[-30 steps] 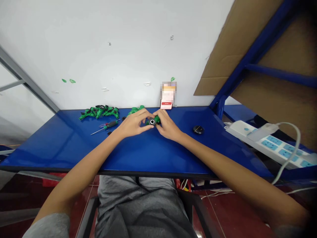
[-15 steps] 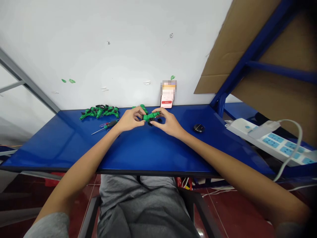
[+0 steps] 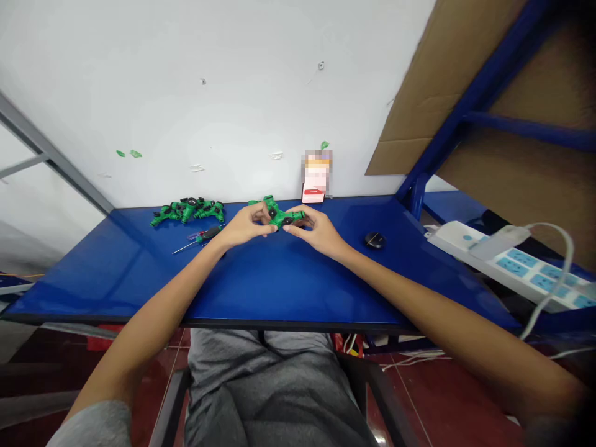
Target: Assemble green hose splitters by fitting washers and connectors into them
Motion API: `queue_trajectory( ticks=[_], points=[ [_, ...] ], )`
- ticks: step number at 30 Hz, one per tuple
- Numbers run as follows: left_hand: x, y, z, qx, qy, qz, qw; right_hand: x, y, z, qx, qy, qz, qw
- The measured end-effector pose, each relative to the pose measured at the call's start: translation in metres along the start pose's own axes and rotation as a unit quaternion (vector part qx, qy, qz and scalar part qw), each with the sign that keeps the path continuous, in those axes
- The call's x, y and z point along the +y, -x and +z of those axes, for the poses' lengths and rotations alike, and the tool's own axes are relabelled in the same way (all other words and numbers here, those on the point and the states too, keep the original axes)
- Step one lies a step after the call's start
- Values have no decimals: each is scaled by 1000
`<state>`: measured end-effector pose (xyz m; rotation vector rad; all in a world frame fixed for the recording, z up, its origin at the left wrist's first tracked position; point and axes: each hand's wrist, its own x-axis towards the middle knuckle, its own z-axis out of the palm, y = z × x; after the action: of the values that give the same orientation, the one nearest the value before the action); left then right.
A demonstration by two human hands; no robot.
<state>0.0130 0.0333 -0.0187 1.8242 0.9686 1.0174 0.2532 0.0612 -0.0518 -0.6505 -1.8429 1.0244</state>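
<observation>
Between my hands is a green Y-shaped hose splitter with black valve knobs, held just above the table. My left hand pinches its left side, thumb in front and fingers curled behind. My right hand grips the right branch between thumb and fingers. Several similar green hose splitters lie in a cluster at the back left. In front of them, a screwdriver with a green and black handle rests close to my left wrist. Part of another green piece shows behind my left fingers.
A phone with a lit, partly blurred screen leans on the white wall. On the right of the blue table lies a small round black object. A white power strip with a cable stands beyond the right edge, near cardboard.
The hose splitter has been turned in my fingers, so its branches and black knobs now face me. Both hands stay in nearly the same place.
</observation>
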Motion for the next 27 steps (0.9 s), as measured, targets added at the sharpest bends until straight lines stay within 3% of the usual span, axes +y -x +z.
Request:
queue_trajectory(
  ticks=[8,12,16,20,27],
  points=[
    [-6,1,9,-19,1,-54,998,4,-2,2,-4,-61,27,998],
    [-7,1,6,-11,-63,-30,997,6,-2,0,-11,-44,27,999],
    [-1,0,-1,-16,-30,-7,999,5,-1,1,-8,-59,34,998],
    [0,-1,-3,-30,-6,-6,1000,1,-1,3,-8,-70,53,996],
    [2,-3,-8,-6,-22,-30,999,-6,-1,4,14,-131,72,989]
  ],
)
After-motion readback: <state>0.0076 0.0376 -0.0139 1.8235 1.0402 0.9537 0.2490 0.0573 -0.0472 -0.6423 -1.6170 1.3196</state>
